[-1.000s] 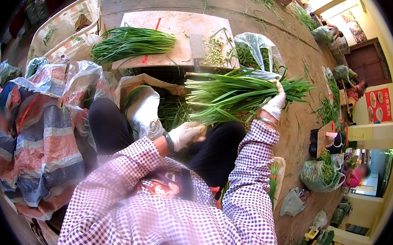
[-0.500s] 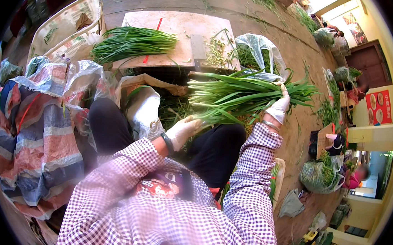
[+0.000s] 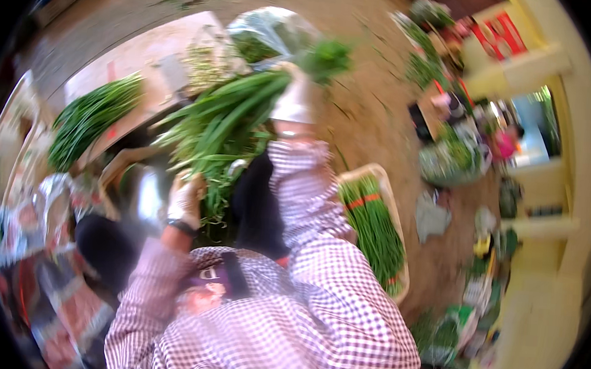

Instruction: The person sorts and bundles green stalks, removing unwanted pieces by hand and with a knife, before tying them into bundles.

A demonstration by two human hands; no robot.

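A large bunch of garlic chives (image 3: 228, 115) slants across the space above my lap, its pale stem ends pointing left. My right hand (image 3: 294, 99), in a white glove, is closed around its leafy end, with leaf tips blurred beyond the fist. Below the stem ends, my gloved left hand (image 3: 186, 201) has curled fingers pinching loose leaves, which hang down beside it. Another bundle of chives (image 3: 94, 119) lies on the pale board (image 3: 141, 43). Cut stem bits (image 3: 208, 65) are piled at the board's right end, next to a grey metal plate (image 3: 171, 73).
Right of my arm stands a pale crate (image 3: 404, 278) with banded chives (image 3: 371, 224). A clear plastic bag of greens (image 3: 261, 38) sits beyond the board. Striped sacking (image 3: 69, 292) lies to my left. Farther right are a stuffed bag (image 3: 451, 161) and a person in pink (image 3: 506, 144).
My view has turned right, bringing the crate of banded chives into sight. The right hand still holds the bunch, now tilted. More loose leaves hang by my left hand.
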